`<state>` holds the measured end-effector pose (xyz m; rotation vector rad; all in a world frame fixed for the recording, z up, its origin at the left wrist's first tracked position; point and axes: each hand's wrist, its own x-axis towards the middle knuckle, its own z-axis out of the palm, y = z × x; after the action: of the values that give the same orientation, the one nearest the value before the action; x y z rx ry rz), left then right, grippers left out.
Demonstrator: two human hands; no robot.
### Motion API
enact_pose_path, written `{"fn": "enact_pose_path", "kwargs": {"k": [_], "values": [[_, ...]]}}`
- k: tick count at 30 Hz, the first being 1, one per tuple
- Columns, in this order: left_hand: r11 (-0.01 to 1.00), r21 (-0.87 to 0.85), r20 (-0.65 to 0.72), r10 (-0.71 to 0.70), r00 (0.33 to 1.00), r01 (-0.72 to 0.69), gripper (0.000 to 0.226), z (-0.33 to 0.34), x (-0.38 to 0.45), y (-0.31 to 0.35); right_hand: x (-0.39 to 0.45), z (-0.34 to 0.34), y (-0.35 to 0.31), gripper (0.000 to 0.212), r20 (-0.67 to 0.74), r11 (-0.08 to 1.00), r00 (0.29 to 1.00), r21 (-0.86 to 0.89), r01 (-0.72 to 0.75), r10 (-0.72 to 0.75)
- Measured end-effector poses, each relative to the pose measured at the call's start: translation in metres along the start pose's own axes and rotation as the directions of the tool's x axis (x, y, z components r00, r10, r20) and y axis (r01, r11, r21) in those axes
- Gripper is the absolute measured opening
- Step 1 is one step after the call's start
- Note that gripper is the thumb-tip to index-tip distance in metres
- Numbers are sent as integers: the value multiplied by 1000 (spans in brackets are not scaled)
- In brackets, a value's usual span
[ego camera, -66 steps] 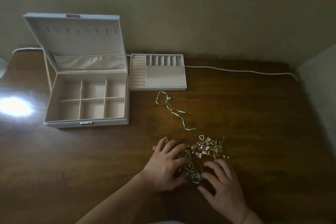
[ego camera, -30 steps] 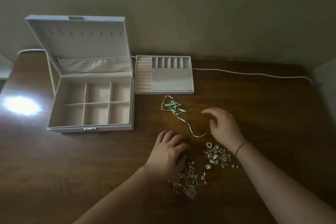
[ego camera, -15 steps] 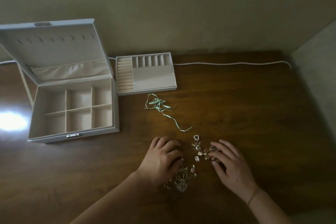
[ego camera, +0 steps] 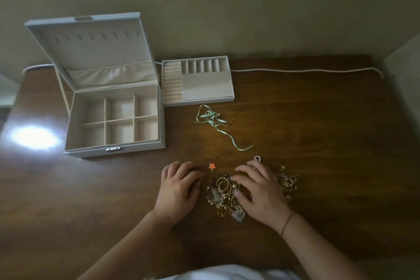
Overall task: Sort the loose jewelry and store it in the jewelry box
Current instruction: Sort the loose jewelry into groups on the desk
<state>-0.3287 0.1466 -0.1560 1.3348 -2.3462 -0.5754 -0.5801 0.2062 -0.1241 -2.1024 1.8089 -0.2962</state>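
My left hand [ego camera: 178, 191] lies palm down on the dark wooden tabletop [ego camera: 318, 143], its fingers [ego camera: 181, 169] loosely spread and holding nothing, just left of the heap of loose gold-coloured jewelry [ego camera: 223, 198]. My right hand [ego camera: 259, 191] lies flat over the right part of that heap, fingers [ego camera: 244, 169] straight and apart, pressing lightly on rings and small charms; more little gold pieces [ego camera: 287, 180] show just beyond its far side. A small orange star charm [ego camera: 212, 166] sits between my two hands, and a tiny beaded heart-shaped ring [ego camera: 257, 158] lies near my right fingertips. Farther back a thin mint-green ribbon [ego camera: 214, 120] lies tangled on the wood. The white jewelry box [ego camera: 116, 150] stands open at the left, its lid upright, its six compartments bare. Its removable white tray [ego camera: 197, 101] with ring rolls and slots sits just beside it on the right. A white cable [ego camera: 306, 70] runs along the back edge.
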Motion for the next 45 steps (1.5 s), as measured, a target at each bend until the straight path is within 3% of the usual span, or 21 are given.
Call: {"fn": "enact_pose_path", "kwargs": {"k": [3,8,11,14,19,24,28,31,36,39,42,45], "values": [[997,-32,47,78,996,-77,29,-1,-11,7,-7,5,-6,29,23,998,999,-54,35,-33],[968,-37,184,252,950,-249,30,-1,-16,21,-15,5,-5,17,-2,993,997,-96,-71,71],[974,-44,165,228,960,-224,27,-2,-19,19,-4,3,-13,27,-69,996,995,-50,-79,76],[980,-45,161,198,967,-193,24,-4,-26,15,17,-1,-27,35,-40,994,998,-98,-44,40],[986,-55,162,163,973,-156,20,-8,-35,8,32,0,-37,14,45,984,999,-176,-12,20],[986,-48,121,161,979,-157,20,-2,-32,19,25,-2,-31,6,16,998,999,-40,-47,48],[996,-8,77,93,993,-93,26,4,-15,39,18,-13,-27,12,-1,958,979,207,-199,204],[996,44,125,67,990,-73,39,7,-6,50,12,-20,-23,15,58,887,952,352,-300,300],[996,78,193,33,981,-49,45,9,0,56,5,-26,-21,18,104,769,884,454,-450,456],[993,61,207,88,974,-103,42,10,-4,54,4,-24,-20,18,178,670,835,520,-530,521],[978,95,222,161,962,-185,37,11,-11,48,3,-20,-24,18,195,679,838,507,-531,510],[981,83,181,156,971,-173,21,14,-15,45,4,-19,-28,16,189,720,851,464,-517,490]]}}
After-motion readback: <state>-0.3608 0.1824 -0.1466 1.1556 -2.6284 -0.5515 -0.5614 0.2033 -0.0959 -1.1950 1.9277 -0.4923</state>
